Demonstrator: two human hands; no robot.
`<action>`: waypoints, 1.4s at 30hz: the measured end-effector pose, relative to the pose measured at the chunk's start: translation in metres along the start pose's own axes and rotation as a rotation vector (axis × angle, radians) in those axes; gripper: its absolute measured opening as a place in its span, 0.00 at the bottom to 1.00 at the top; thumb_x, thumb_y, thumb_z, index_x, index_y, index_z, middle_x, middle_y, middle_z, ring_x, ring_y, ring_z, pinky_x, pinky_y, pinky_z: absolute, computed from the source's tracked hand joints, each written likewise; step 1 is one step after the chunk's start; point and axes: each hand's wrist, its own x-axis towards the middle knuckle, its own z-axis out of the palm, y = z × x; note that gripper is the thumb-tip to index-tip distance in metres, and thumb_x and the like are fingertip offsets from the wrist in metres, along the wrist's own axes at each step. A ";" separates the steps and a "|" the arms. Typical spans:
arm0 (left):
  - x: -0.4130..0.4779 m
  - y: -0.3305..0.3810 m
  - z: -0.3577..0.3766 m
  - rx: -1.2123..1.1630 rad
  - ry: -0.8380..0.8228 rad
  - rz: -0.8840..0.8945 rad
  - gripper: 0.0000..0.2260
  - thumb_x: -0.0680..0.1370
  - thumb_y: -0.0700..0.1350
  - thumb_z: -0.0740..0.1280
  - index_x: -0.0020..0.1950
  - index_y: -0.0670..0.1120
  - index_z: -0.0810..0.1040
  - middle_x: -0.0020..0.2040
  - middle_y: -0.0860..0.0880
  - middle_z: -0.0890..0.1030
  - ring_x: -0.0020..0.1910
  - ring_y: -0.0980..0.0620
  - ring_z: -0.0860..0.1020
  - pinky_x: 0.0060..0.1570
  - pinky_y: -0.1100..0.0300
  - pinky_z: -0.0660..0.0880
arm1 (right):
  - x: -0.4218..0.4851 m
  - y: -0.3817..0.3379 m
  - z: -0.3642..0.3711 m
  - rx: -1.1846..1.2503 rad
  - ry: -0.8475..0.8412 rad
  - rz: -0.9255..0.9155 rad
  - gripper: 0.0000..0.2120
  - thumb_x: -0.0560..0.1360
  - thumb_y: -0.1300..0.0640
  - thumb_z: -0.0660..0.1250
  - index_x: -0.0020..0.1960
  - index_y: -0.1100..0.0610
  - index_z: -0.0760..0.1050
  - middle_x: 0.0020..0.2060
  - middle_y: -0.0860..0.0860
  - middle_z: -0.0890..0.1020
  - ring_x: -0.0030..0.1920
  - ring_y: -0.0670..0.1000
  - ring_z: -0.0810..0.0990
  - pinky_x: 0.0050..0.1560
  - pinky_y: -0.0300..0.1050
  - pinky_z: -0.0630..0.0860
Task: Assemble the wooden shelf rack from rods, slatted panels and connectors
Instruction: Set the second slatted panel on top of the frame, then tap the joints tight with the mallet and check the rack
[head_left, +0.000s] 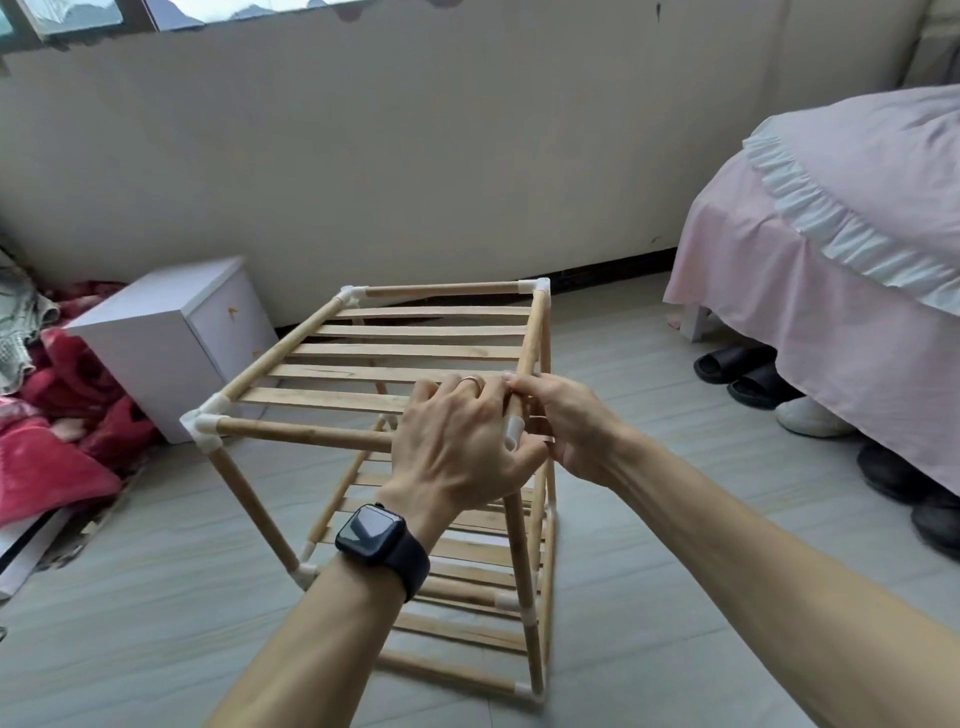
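At centre frame the left hand (457, 441) curls round the side rod (530, 343) of the rack's top, its thumb under a white connector (513, 431) on the rod's near end. The right hand (566, 426) pinches the same rod just beside it, fingertips touching the left hand's. The wooden shelf rack (249, 499) stands upright on the tiled floor (649, 519), its top slatted panel (405, 348) level. A white cabinet (171, 338) stands at left, a pink-covered bed (831, 260) at right.
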 end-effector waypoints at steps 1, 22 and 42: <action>0.000 0.000 0.000 -0.006 0.006 -0.001 0.25 0.71 0.63 0.55 0.57 0.49 0.79 0.44 0.49 0.82 0.45 0.49 0.78 0.51 0.52 0.69 | 0.001 0.001 0.001 0.008 -0.001 0.001 0.09 0.80 0.50 0.68 0.46 0.54 0.82 0.33 0.48 0.81 0.34 0.46 0.82 0.33 0.40 0.78; 0.012 -0.008 -0.001 -0.078 -0.094 0.049 0.26 0.74 0.63 0.52 0.60 0.48 0.76 0.41 0.51 0.73 0.39 0.50 0.70 0.40 0.55 0.68 | 0.001 0.001 0.003 -0.024 0.103 -0.007 0.14 0.79 0.43 0.68 0.44 0.53 0.80 0.32 0.47 0.79 0.37 0.50 0.78 0.43 0.47 0.73; -0.018 0.129 0.135 -0.219 0.029 0.527 0.29 0.73 0.46 0.64 0.75 0.49 0.70 0.77 0.43 0.67 0.77 0.42 0.65 0.75 0.42 0.61 | -0.110 0.176 -0.198 -0.264 0.745 0.353 0.10 0.81 0.53 0.67 0.53 0.60 0.76 0.44 0.53 0.80 0.39 0.50 0.75 0.36 0.44 0.71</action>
